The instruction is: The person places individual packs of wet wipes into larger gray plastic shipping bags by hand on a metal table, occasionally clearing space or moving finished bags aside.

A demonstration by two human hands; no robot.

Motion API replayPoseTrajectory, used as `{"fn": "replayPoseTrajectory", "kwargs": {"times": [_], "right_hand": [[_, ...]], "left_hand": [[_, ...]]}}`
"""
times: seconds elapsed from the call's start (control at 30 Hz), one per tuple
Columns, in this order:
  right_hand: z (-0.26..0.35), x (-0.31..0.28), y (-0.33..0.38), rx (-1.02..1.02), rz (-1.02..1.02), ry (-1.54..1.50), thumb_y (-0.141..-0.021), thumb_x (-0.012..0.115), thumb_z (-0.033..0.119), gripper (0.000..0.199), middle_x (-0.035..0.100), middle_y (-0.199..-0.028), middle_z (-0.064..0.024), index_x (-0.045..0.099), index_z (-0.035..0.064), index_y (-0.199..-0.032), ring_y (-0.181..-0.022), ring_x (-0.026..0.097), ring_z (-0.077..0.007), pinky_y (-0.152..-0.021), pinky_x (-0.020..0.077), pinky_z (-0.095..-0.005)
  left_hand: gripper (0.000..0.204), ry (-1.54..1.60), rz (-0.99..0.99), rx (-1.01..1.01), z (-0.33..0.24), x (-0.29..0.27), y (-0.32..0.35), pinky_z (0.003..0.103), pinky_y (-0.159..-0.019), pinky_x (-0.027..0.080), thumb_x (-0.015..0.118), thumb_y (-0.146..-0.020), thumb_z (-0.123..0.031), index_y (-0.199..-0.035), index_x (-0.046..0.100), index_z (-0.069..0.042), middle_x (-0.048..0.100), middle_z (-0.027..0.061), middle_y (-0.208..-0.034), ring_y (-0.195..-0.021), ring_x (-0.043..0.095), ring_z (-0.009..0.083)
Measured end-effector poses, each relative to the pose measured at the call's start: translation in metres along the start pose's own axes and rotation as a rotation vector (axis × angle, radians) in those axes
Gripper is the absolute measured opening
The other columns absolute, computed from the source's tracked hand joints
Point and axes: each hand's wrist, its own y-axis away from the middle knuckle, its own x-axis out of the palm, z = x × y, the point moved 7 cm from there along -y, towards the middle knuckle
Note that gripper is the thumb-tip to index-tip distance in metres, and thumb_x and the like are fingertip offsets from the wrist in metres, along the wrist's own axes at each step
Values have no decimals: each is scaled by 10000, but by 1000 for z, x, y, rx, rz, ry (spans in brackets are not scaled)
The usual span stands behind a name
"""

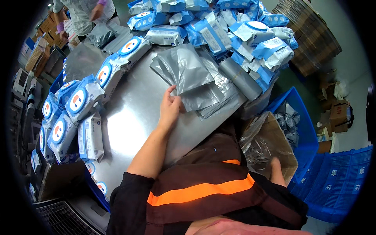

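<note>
Left hand (170, 106): grip pinched on the edge of the top grey bag (187, 67), one stack of them mid-bench (133, 113). Right hand (276, 169) down in one cardboard box (274, 141) lined with clear plastic; grip cannot be told. Seven or so wipe packs (78, 100) along bench's left edge, larger heap (235, 27) behind, uncountable.

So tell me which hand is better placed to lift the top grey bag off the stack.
Left, probably. The left hand already touches the top grey bag on the stack, while the right hand is down in the lined cardboard box.
</note>
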Motion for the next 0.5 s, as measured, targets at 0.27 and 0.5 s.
{"fn": "replayPoseTrajectory", "kwargs": {"times": [0.27, 0.5], "right_hand": [[292, -310, 59, -787, -797, -628, -807, 727, 46, 433, 647, -1192, -127, 654, 86, -1232, -1076, 626, -284, -889, 515, -372], [492, -348, 81, -1858, -805, -211, -881, 600, 102, 163, 675, -1037, -62, 687, 92, -1018, -1050, 636, -289, -898, 524, -390]], "left_hand": [[586, -1327, -3, 999, -63, 20, 11, 452, -1086, 387, 527, -848, -30, -1428, 445, -16, 480, 182, -1412, -1288, 479, 337], [495, -1039, 210, 877, -58, 19, 4, 359, -1002, 470, 537, -871, 12, -1359, 572, -69, 619, 139, -1248, -1123, 618, 283]]}}
